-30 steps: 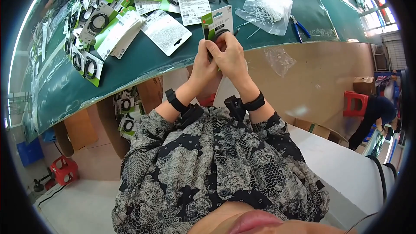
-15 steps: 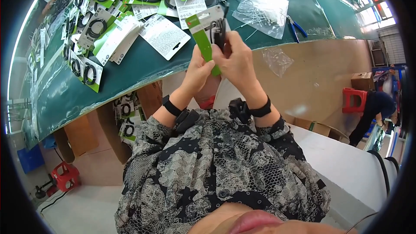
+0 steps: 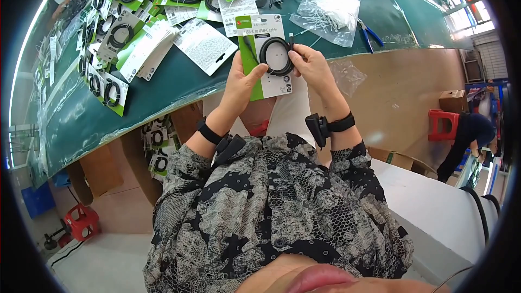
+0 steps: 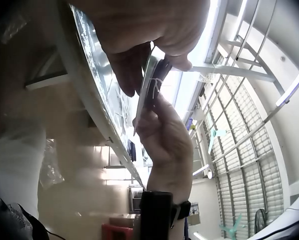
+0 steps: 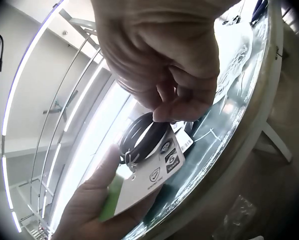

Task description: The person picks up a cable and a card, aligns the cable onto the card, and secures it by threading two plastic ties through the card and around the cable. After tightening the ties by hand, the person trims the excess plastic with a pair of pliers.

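A white and green card (image 3: 264,88) faces up between the two hands, with a coiled black cable (image 3: 264,57) on its front. The left hand (image 3: 237,85) grips the card's left side, thumb on the front. At the coil's upper right, the right hand (image 3: 315,70) pinches the cable between thumb and fingers. In the right wrist view a white tie (image 5: 131,164) loops round the coil (image 5: 139,137) near the left thumb. The left wrist view shows the card (image 4: 146,82) edge-on, its back hidden from the head view.
Many carded cables (image 3: 120,35) lie heaped on the green table (image 3: 163,84) at the left. A bag of white ties (image 3: 329,8) and blue-handled pliers (image 3: 371,34) lie at the right. Another person (image 3: 471,135) is by a red stool (image 3: 443,124).
The card has turned from edge-on and tilted to face up, its front now showing. The right hand has moved right, to the coil's edge; the left hand still holds the card.
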{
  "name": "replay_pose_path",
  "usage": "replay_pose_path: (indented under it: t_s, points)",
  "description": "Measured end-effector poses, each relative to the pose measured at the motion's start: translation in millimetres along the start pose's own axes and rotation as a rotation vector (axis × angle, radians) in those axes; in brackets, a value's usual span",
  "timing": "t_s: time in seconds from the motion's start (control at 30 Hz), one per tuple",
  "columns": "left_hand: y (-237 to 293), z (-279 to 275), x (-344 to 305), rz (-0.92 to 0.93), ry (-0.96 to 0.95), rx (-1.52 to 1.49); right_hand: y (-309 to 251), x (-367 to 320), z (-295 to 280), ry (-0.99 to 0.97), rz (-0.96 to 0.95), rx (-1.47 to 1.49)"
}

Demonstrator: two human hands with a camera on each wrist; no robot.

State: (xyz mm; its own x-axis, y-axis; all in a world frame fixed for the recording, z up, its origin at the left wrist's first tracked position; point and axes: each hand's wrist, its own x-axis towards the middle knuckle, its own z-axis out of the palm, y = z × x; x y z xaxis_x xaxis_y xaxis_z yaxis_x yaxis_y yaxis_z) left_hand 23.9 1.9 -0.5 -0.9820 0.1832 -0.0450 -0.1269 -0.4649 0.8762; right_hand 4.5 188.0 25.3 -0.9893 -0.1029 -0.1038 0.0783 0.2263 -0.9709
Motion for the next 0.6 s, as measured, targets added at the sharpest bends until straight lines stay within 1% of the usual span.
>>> replay_pose_path:
  t_s: [0.03, 0.07, 0.17, 0.2, 0.3, 0.33, 0.43, 0.47, 0.53, 0.57, 0.6]
  points:
    - [0, 0, 0, 0.048, 0.006, 0.097, 0, -1, 2, 0.005, -0.032, -0.042]
    - [1, -2, 1, 0.047, 0.007, 0.098, 0, -1, 3, 0.004, -0.03, -0.041]
    - [5, -8, 4, 0.021, -0.061, 0.158, 2, 4, -1, -0.086, 0.025, 0.128]
    - [6, -9, 5, 0.016, -0.067, 0.158, 3, 4, -4, -0.079, 0.028, 0.129]
    - [16, -14, 6, -0.077, -0.135, 0.169, 4, 6, -9, -0.237, 0.206, 0.29]
    - [26, -13, 6, -0.079, -0.138, 0.174, 6, 5, -8, -0.234, 0.204, 0.296]
    - [58, -2, 12, -0.387, -0.185, -0.568, 9, 6, -6, -0.177, 0.129, 0.651]
    - [51, -4, 13, -0.388, -0.194, -0.559, 7, 5, -4, -0.171, 0.119, 0.657]
    - [12, -15, 13, -0.079, -0.171, -0.135, -14, -3, 12, 0.0, -0.024, 0.855]
    - [4, -15, 14, 0.079, -0.155, 0.076, -21, -5, 20, 0.084, -0.095, 0.953]
    - [3, -9, 14, 0.08, -0.155, 0.085, -21, -7, 28, 0.081, -0.099, 0.961]
